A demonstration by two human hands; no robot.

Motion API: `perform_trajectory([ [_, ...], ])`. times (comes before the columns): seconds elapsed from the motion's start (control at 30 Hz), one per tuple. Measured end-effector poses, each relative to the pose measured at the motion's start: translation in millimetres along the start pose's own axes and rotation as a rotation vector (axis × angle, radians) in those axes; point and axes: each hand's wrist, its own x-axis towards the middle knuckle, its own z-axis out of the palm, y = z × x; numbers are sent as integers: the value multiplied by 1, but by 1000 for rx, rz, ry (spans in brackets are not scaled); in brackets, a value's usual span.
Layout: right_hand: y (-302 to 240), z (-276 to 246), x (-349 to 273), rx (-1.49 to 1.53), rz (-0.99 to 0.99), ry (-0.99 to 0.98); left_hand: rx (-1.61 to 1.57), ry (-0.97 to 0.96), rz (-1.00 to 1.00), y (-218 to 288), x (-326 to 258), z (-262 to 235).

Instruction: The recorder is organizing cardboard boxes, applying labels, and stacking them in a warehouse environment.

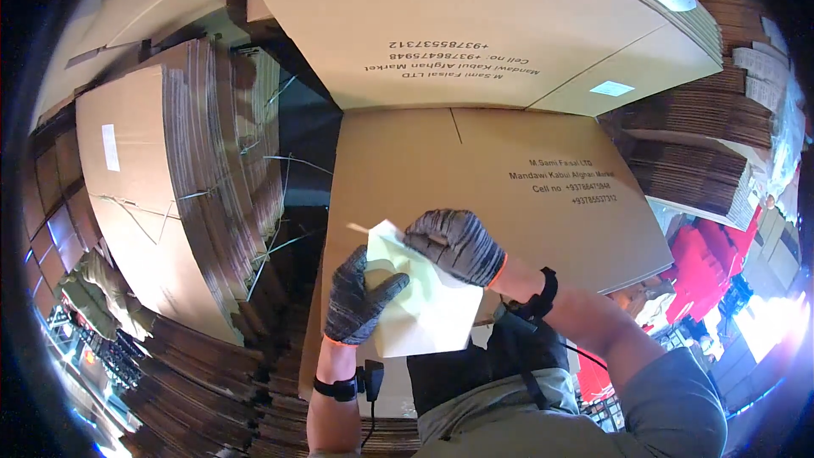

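A pale yellow sheet of paper, perhaps several layers, is held up in front of my body, above a flat brown cardboard sheet. My left hand, in a grey striped glove with an orange cuff, grips its left edge with the thumb across the front. My right hand, gloved the same way, is closed at the paper's top edge with the fingers curled. A narrow tan sliver shows beside the top left corner; I cannot tell whether it belongs to the paper.
Beyond the cardboard leans a stack of flattened cartons bearing a small white label. Another strapped carton stack stands at the left. More folded cartons are piled at the right, near red material. Loose straps stick out beside the left stack.
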Motion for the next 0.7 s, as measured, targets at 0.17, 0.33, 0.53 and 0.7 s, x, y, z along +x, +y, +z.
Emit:
perform_trajectory([
  [0.17,34,-35,1,117,169,369,95,98,-22,-2,-4,-6],
  [0.33,36,-110,16,-99,318,763,225,369,11,-49,-30,-39],
  [0.53,7,-32,17,-461,-376,748,311,202,198,9,-12,7],
  [0.7,-20,17,24,-358,-573,347,-556,109,-382,8,4,17],
])
